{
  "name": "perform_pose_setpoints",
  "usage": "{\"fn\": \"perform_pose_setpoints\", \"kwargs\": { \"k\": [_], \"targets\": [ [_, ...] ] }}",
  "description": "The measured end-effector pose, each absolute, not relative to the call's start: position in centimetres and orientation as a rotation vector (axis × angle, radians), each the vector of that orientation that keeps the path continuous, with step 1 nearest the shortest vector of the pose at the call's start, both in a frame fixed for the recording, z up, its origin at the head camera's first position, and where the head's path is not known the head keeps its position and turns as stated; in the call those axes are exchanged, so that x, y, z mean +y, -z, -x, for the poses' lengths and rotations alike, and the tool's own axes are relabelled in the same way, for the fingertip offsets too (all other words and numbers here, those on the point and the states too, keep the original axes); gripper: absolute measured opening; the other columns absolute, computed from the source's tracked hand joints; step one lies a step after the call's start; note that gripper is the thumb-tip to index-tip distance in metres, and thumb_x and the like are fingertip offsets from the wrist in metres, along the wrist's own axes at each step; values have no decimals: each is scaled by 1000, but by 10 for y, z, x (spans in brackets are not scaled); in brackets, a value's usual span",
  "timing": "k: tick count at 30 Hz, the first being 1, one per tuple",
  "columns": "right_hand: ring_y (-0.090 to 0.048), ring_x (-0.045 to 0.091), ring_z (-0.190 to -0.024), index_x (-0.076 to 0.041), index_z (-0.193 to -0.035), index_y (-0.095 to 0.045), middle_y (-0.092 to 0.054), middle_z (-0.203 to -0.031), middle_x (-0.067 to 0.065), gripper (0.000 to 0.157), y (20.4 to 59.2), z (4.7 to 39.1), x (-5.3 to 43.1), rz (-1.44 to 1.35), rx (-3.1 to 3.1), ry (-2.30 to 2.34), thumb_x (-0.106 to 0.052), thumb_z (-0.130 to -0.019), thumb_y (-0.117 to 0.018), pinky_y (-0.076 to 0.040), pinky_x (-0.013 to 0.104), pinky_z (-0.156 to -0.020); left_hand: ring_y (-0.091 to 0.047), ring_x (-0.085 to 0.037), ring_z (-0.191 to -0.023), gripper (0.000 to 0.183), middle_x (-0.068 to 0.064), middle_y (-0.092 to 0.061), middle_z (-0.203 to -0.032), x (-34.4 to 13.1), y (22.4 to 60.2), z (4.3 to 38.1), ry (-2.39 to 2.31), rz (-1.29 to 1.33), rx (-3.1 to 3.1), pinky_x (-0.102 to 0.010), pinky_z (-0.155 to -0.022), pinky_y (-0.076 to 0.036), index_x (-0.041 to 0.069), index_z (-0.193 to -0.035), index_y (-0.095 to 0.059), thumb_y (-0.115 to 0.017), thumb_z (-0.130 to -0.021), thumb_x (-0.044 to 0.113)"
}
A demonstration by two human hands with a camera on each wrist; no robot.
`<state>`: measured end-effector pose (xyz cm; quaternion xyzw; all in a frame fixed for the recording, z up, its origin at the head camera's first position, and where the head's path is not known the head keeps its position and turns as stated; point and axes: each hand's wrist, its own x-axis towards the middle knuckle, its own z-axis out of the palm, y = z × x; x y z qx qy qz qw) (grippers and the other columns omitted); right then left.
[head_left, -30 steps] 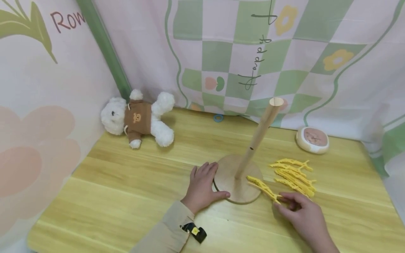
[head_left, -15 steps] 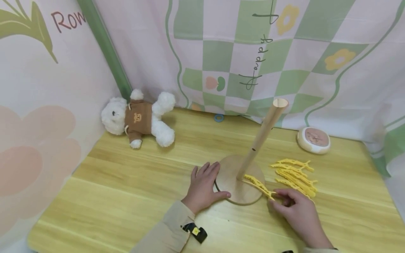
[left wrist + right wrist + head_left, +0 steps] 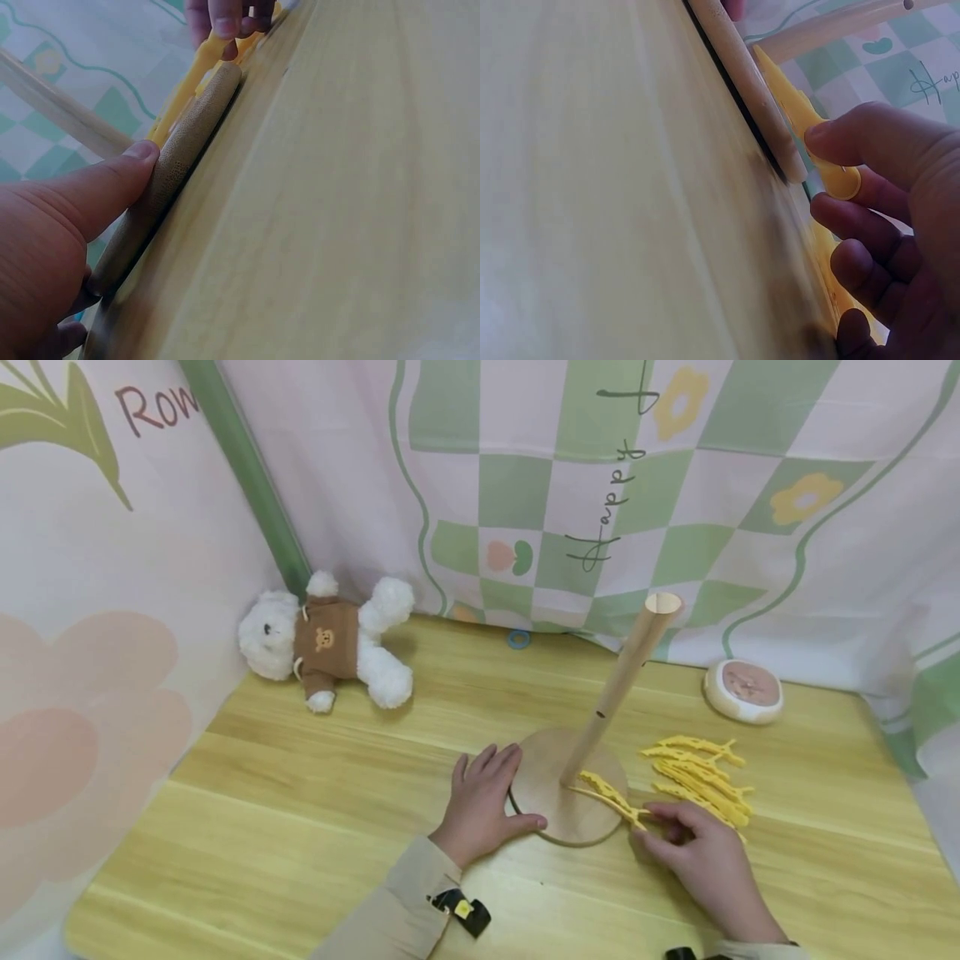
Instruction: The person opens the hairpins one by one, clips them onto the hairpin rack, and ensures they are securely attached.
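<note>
One yellow clip has moved to the foot of the post, pinched by the right hand, left hand straight-fingered against the base, other clips seemingly left.

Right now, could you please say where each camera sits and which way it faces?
Head: on the head, facing forward and down at the table, wooden post and yellow clips; left hand and right hand show.
Left wrist: on that wrist, looking low along the round base; left hand near, right hand beyond.
Right wrist: on that wrist, looking low toward the round base; right hand near, apparently some left hand at top.
Shared by both wrists: round base, held clip.
</note>
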<state>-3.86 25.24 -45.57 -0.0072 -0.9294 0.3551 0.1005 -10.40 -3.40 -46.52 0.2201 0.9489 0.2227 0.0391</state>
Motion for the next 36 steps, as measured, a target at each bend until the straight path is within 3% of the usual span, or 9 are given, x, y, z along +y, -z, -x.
{"fn": "perform_pose_setpoints", "kwargs": {
  "k": [26,36],
  "targets": [
    [-57,3,-73,-11,-102,-78,-70,-87,-6,31,456,46,246,-29,-2735,-1045,-15,-74,-90,-46,14,-63,-28,-30,-149,102,-2,-35,-161,-35,465,104,-693,-660,2895,-63,-118,-14,11,-157,-33,-71,-80,66],
    [-54,2,-71,-8,-106,-76,-65,-81,-4,35,458,44,246,-10,-2709,-1102,-11,-74,-89,-46,15,-60,-29,-31,-148,102,-3,-36,-161,-34,462,103,-707,-669,2891,-63,-118,-14,10,-156,-35,-72,-80,65]
  ]
}}
